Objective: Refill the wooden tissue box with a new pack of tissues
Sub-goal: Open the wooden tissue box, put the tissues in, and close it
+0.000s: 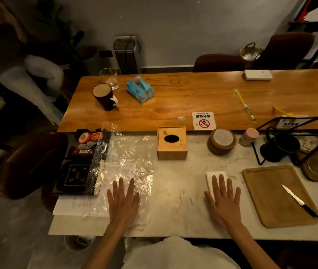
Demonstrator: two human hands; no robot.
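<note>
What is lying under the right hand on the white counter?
A flat white stack of tissues lies under the right hand. Only its far end shows beyond the fingers; the palm covers the rest, so its full length cannot be seen.

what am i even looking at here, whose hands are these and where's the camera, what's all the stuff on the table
There is no machine here. The single picture comes from a camera worn on a person's head, looking forward and down, so the two hands are that person's own. Both lie flat and open, holding nothing. The left hand rests on a sheet of crinkled clear plastic. The right hand rests partly on a white stack of tissues. Beyond them, on the pale marble counter, stands the wooden tissue box with an oval hole on top. To the right lies a wooden tray with a knife on it.
</note>
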